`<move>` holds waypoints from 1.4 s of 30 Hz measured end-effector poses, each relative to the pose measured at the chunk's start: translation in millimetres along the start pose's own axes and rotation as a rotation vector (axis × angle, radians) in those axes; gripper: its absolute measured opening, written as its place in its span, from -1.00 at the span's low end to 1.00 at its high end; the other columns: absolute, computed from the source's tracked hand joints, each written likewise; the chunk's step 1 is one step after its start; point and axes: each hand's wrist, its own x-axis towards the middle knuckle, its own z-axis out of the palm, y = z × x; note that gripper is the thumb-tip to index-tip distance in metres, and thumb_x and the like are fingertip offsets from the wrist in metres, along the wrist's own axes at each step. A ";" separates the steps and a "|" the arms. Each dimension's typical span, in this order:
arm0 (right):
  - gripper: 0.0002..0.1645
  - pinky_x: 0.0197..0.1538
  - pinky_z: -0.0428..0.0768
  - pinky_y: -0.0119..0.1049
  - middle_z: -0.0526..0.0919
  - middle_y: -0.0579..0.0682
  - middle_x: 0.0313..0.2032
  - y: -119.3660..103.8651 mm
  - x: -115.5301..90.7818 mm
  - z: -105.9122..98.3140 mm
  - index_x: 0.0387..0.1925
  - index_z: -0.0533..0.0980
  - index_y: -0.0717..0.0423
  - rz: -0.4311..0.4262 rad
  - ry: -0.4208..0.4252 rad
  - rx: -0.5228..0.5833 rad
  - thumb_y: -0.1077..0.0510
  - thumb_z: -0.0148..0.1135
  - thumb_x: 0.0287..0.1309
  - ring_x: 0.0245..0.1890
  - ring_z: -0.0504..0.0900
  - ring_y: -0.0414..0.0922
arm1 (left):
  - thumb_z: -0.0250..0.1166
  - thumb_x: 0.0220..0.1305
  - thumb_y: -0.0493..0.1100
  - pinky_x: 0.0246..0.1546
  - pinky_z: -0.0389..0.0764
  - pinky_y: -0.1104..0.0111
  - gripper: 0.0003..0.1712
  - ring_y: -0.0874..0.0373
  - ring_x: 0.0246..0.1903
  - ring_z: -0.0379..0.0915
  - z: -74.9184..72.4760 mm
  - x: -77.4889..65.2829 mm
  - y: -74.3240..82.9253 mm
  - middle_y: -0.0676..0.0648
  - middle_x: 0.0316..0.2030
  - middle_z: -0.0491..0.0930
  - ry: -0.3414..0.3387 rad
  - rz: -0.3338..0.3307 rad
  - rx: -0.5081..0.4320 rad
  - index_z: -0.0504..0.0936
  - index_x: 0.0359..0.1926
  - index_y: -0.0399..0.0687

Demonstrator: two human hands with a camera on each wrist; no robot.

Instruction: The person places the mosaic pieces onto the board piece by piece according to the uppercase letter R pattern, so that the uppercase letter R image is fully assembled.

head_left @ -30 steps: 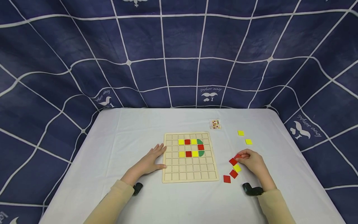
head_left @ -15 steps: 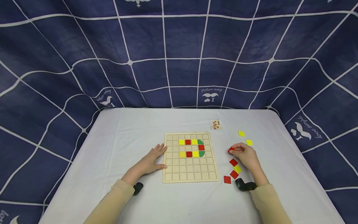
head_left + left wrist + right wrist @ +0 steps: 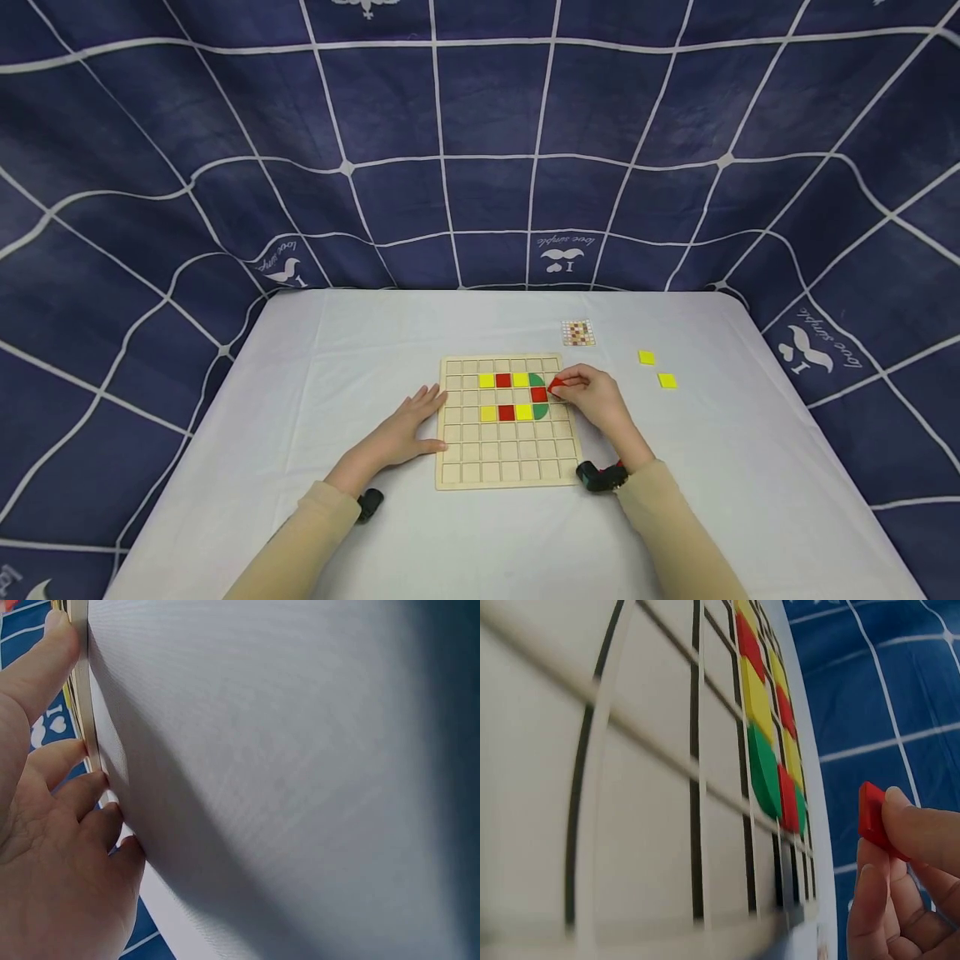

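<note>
My right hand (image 3: 600, 402) pinches a red square tile (image 3: 557, 385) between thumb and fingers over the right side of a wooden grid board (image 3: 468, 454). In the right wrist view, that red tile (image 3: 871, 817) is tilted and clear of the board. Two rows of red and yellow tiles sit in the grid, with green quarter-round tiles (image 3: 540, 412) at their right ends and a red tile (image 3: 538, 395) between these. My left hand (image 3: 401, 432) lies spread at the board's left edge, and in the left wrist view its thumb and fingertips touch the board's side (image 3: 86, 697).
A small printed pattern card (image 3: 578, 333) lies behind the board. Two yellow tiles, one farther back (image 3: 646, 357) and one nearer (image 3: 667, 381), lie on the white cloth at the right. My right forearm covers the other loose tiles. A dark blue curtain (image 3: 480, 192) surrounds the table.
My right hand has lifted the red tile from the loose tiles and carried it left to the board, its forearm now covering the rest. My left hand has stayed put.
</note>
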 end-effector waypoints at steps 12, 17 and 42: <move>-0.84 -0.27 0.60 -0.42 0.76 -0.03 -0.27 -21.3 10.6 54.6 -0.19 0.68 0.05 -0.090 -0.067 -0.024 0.19 0.39 0.15 -0.37 0.64 -0.21 | 0.44 0.11 0.11 0.55 -0.11 -0.01 0.07 -0.07 0.56 -0.28 -0.3 -0.3 -0.3 -0.11 0.56 -0.08 0.001 -0.003 0.001 0.11 0.53 -0.06; -0.86 -0.29 0.58 -0.42 0.76 -0.03 -0.25 -26.2 12.8 68.9 -0.22 0.71 0.00 -0.150 -0.073 -0.047 0.21 0.39 0.15 -0.39 0.61 -0.22 | 0.43 0.12 0.11 0.55 -0.12 0.00 0.07 -0.07 0.56 -0.29 -0.1 1.0 -1.0 -0.10 0.56 -0.09 -0.006 -0.005 0.006 0.09 0.53 -0.06; -0.89 -0.29 0.59 -0.39 0.65 -0.02 -0.28 -36.1 14.3 88.5 -0.28 0.74 0.05 -0.293 -0.140 -0.295 0.18 0.44 0.11 -0.37 0.55 -0.21 | 0.44 0.13 0.09 0.54 -0.10 -0.04 0.05 -0.09 0.56 -0.29 1.0 2.1 -0.6 -0.12 0.56 -0.06 0.000 0.002 -0.014 0.12 0.52 -0.08</move>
